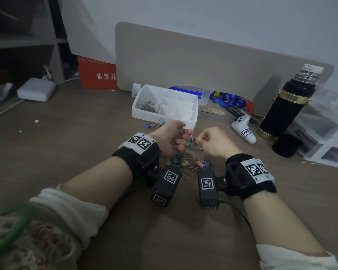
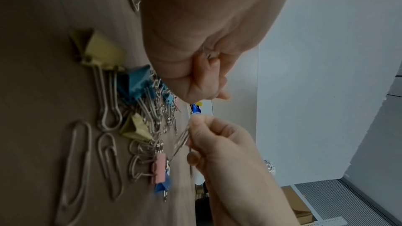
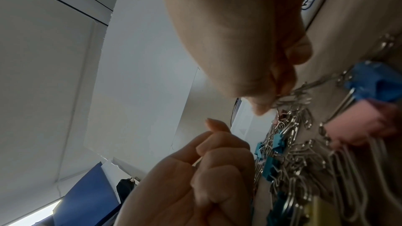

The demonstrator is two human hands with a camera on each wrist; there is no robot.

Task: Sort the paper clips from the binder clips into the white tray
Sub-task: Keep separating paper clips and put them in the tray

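- Head view: a red box (image 1: 97, 75) behind the brown table (image 1: 66, 145) carries white Chinese characters, 集装箱; a white controller (image 1: 243, 128) bears a handwritten tag that seems to read "1029". A black flask (image 1: 285, 102) with gold bands stands at the right, a beige board (image 1: 203, 61) leans on the pale wall. The white tray (image 1: 191, 123) sits just beyond the hands, paper clips in its left compartment.
- Same view: the left hand (image 1: 169, 138) is curled into a fist above the clip pile (image 1: 189, 162); whether it holds anything I cannot tell. A few binder clips (image 1: 152, 124) lie beside the tray.
- Left wrist view: the right hand (image 2: 219, 137) pinches a paper clip (image 2: 181, 139) between thumb and finger — raised over the pile.
- Right wrist view: blue and pink clips lie on the wood; a tag with blurred, unreadable blue writing.
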